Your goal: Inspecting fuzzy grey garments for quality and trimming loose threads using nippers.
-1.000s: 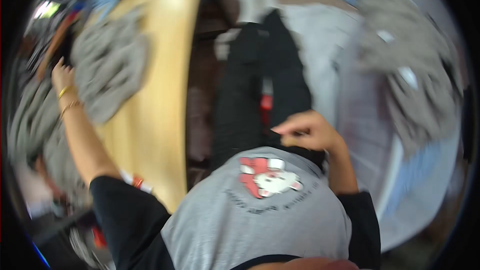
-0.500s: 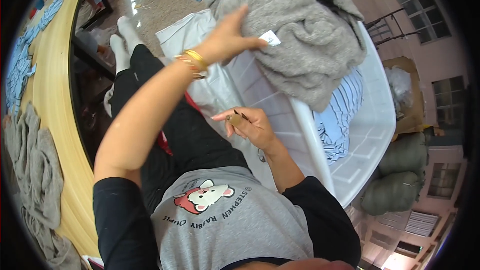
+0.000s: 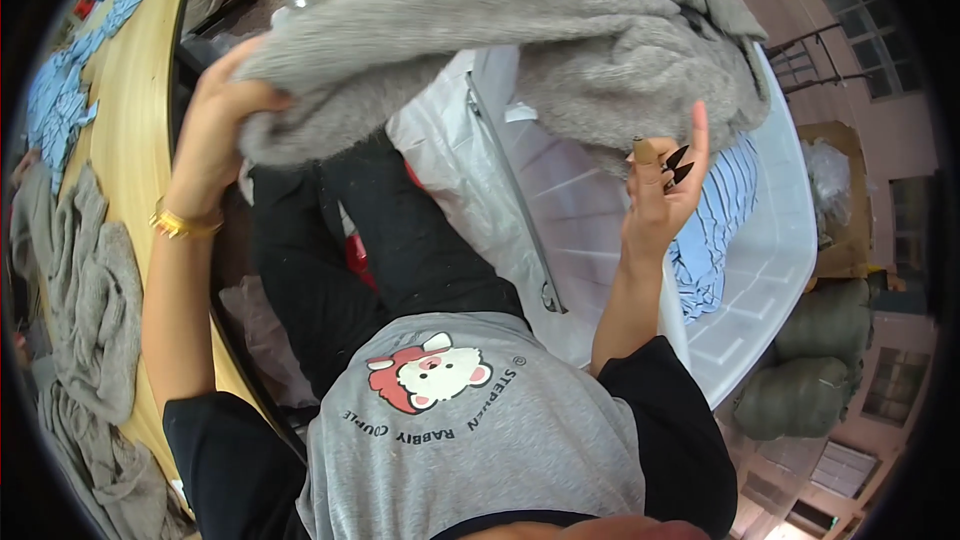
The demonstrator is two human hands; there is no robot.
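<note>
My left hand (image 3: 222,105) is closed on one end of a fuzzy grey cloth (image 3: 500,15), lifted and stretched over my legs toward the table. The rest of the cloth heaps on a translucent white tub (image 3: 745,365) at the right. Over the tub's near side is my right hand (image 3: 662,195), its index finger pointing up and the others curled around small dark thread snips (image 3: 682,166), whose blades show. A brown cover (image 3: 645,152) sits on that thumb. A white tag (image 3: 521,113) shows at the cloth's lower edge.
Blue striped cloth (image 3: 715,225) lies inside the tub. A wooden table (image 3: 140,110) runs along my left, bearing grey cloth (image 3: 85,290) and blue striped cloth (image 3: 60,105). White plastic sheeting (image 3: 450,130) lies beside my legs. Dark green bundles (image 3: 800,390) stand at right.
My left hand has taken hold of the grey cloth and pulled it left over my legs. My right hand has moved right and up with the snips.
</note>
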